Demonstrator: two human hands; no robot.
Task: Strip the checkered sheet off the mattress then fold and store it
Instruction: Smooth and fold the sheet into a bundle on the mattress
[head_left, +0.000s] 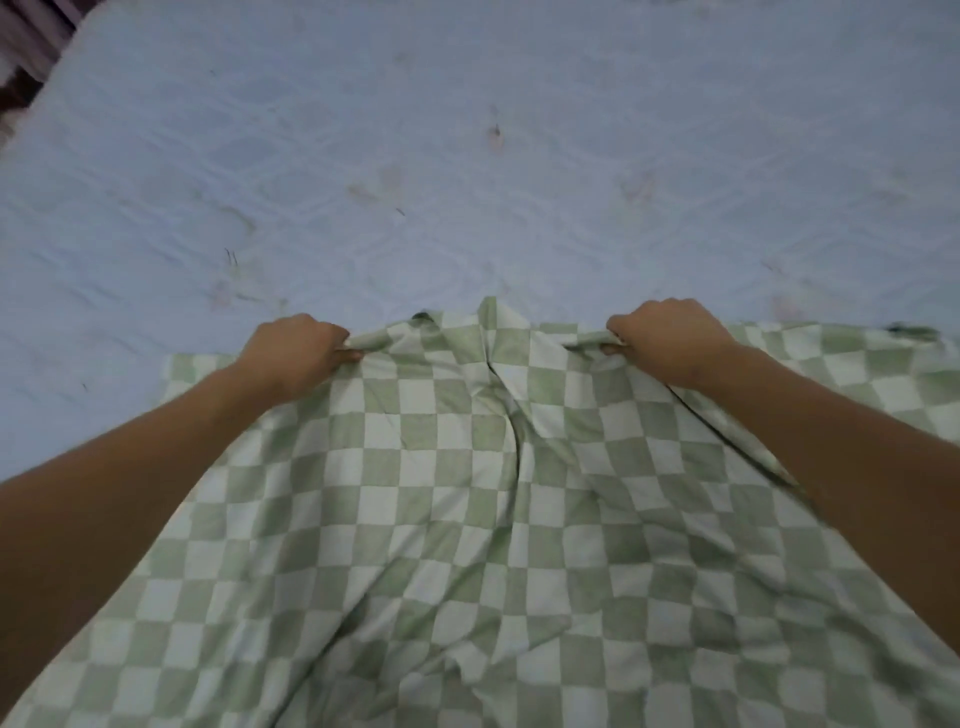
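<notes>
On the mattress (467, 130), left hand (298, 351) and right hand (670, 338) clutch the checkered sheet (441, 493), curled fingers (349, 356) half hidden.

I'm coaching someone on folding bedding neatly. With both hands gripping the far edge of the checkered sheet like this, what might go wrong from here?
1. The checkered sheet bunches into a deep crease between the left hand and the right hand. Folding it now would likely trap that wrinkle.
2. Its far edge runs on past both hands, unheld. Those outer parts may lag, and the fold may come out skewed.
</notes>
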